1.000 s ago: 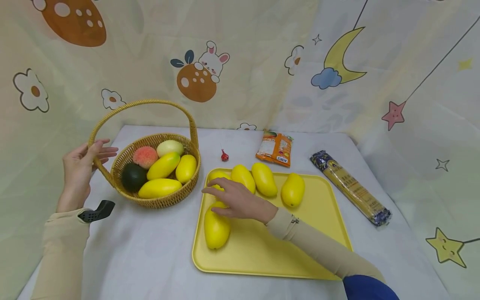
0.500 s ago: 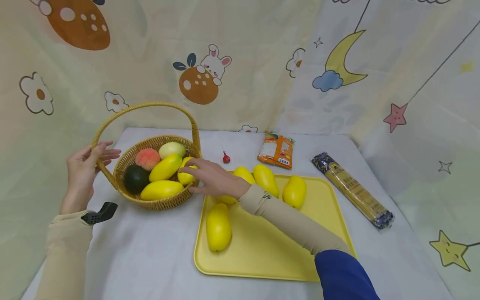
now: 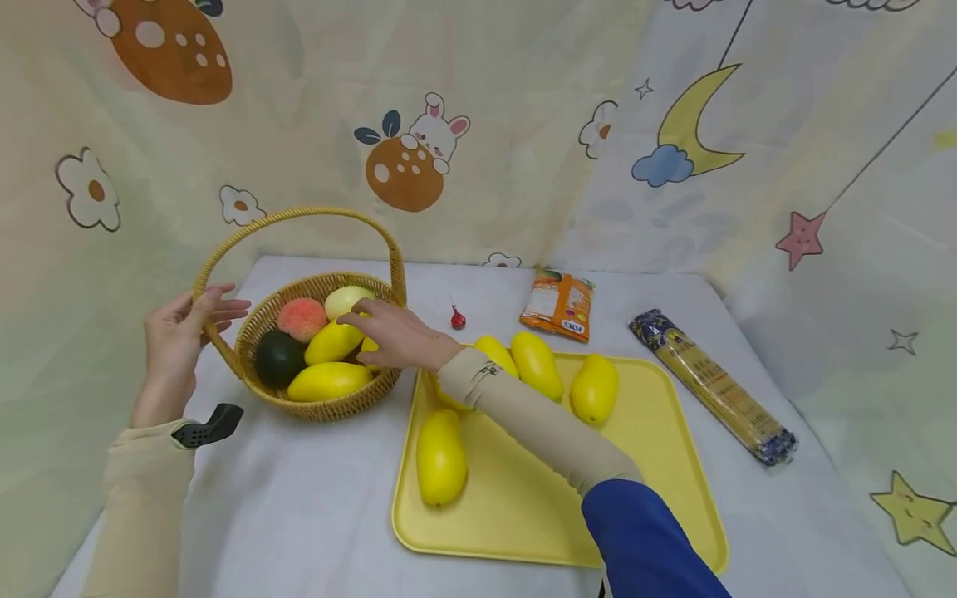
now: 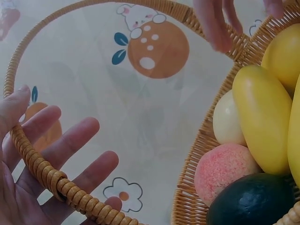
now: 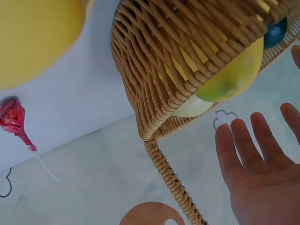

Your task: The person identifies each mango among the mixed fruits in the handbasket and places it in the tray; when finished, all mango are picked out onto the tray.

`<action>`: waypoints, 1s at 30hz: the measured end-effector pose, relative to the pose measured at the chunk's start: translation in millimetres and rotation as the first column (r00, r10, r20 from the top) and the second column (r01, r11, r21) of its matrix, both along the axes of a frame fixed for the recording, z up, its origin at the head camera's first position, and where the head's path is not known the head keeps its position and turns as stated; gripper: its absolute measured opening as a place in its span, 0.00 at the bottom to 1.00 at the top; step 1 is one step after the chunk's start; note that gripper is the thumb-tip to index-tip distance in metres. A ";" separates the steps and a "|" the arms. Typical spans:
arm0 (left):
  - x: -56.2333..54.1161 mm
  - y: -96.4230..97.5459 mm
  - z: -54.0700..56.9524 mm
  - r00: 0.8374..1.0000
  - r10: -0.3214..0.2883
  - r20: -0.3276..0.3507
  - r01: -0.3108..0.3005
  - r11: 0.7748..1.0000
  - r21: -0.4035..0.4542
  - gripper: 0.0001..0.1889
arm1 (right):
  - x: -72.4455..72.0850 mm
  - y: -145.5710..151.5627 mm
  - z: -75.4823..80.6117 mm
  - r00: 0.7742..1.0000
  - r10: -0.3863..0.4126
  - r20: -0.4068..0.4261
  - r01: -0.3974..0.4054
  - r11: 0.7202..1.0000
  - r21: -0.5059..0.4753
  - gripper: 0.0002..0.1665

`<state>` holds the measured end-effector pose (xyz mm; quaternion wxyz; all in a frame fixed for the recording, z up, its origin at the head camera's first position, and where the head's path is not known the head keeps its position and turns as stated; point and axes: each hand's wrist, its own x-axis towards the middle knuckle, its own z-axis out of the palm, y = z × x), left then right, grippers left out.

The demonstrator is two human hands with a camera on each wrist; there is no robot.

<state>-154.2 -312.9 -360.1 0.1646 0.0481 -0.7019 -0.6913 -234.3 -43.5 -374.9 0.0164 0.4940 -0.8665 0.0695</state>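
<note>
Over the right side of the wicker basket (image 3: 329, 410), the right hand (image 3: 399, 334) grasps nothing, its fingers extended and parted. The left hand (image 3: 174, 345) touches the handle (image 3: 321, 210), fingers straight rather than clenched. One mango (image 3: 331, 381) lies inside the basket, another mango (image 3: 441, 458) on the yellow tray (image 3: 538, 523). Good technique, presumably: steady the handle lightly and lift the right wrist clear of it.

A makeshift tabletop set, shown by cartoon-printed curtains (image 3: 523, 141) around a white-covered table (image 3: 299, 507).
</note>
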 end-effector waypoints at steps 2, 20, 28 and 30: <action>0.0 0.7 0.1 1.000 -0.002 0.002 0.002 1.000 -0.008 0.22 | -4.4 -5.9 -0.5 1.000 -0.020 -0.003 0.020 1.000 0.019 0.35; 1.0 2.3 2.7 1.000 -0.002 0.019 0.001 1.000 0.004 0.22 | -26.8 -41.7 -19.8 0.999 -0.039 -0.014 0.040 0.993 0.112 0.33; -0.3 0.7 2.0 1.000 -0.003 0.023 0.002 1.000 0.013 0.23 | -28.6 -47.9 -27.8 0.998 -0.052 -0.034 0.056 0.991 0.124 0.33; -0.1 -0.3 0.9 1.000 -0.004 0.027 0.003 1.000 0.014 0.23 | -27.5 -48.9 -29.7 0.998 -0.053 -0.027 0.056 0.990 0.129 0.33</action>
